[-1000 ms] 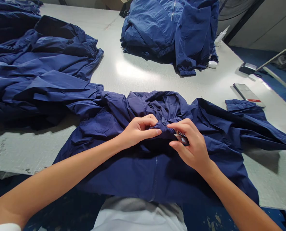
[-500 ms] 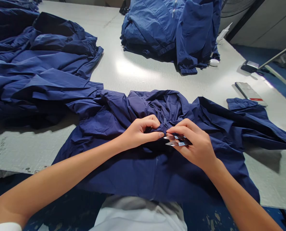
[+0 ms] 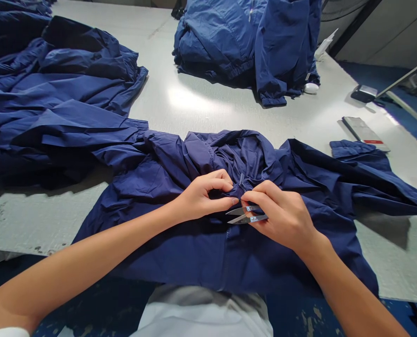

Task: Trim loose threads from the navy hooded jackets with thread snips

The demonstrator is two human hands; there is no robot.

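A navy blue jacket (image 3: 180,252) lies spread in front of me, its collar or hood bunched at the top and a zip running down the front. My left hand (image 3: 208,194) is closed, pinching the cloth beside the zip pull (image 3: 242,179). Thread snips (image 3: 245,216) are in my right hand (image 3: 281,210), with their two pointed blades apart and aimed left, just below my left thumb. The right thumb and forefinger meet at the jacket's edge by the zip; whether they also pinch the cloth is hard to see.
More navy garments (image 3: 75,89) are heaped on the white table (image 3: 159,93) at left. A stack of blue jackets (image 3: 222,42) stands at the back. To the right lie a flat grey box (image 3: 364,133), a small dark block (image 3: 363,93) and a white oval object (image 3: 311,88).
My right hand has moved slightly down, and the snips' blades have shifted left and down with it. More of the zip pull shows. The left hand keeps its pinch in nearly the same place.
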